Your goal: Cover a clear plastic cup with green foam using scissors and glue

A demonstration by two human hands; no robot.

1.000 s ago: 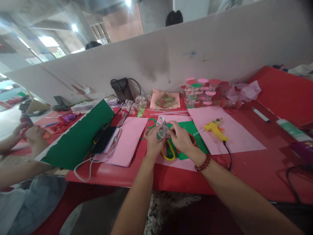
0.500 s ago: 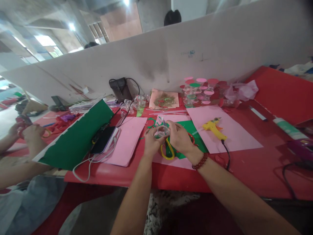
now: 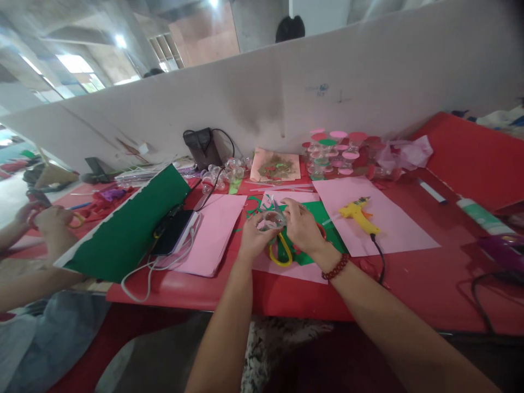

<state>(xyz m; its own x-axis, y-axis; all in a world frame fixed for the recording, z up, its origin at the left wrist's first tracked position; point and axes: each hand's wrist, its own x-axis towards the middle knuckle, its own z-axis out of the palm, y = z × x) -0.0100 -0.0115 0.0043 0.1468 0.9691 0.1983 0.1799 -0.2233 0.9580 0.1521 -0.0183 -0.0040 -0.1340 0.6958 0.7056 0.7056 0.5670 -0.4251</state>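
My left hand (image 3: 257, 237) is closed around a small clear plastic cup-like piece (image 3: 273, 219), thumb along its near side. On the piece's right side, the curled fingers of my right hand (image 3: 302, 225) press against the rim; the thumb is mostly hidden. Just below the piece, yellow-handled scissors (image 3: 281, 256) lie on green paper (image 3: 333, 240). A red handle (image 3: 320, 231) shows partly behind my right hand. Green paper scraps (image 3: 252, 206) are scattered beyond my left hand.
A yellow glue gun (image 3: 358, 215) rests on pink paper (image 3: 393, 234) at right. Left are a phone (image 3: 172, 233), a white cable (image 3: 139, 299) and a raised green board (image 3: 126, 234). Plastic pieces topped with coloured discs (image 3: 338, 150) stand behind. A co-worker's hands (image 3: 53, 221) hold scissors.
My right hand's fingers have lifted and opened slightly at the rim, baring more of the plastic piece. My left hand stays around it. The view has shifted very slightly.
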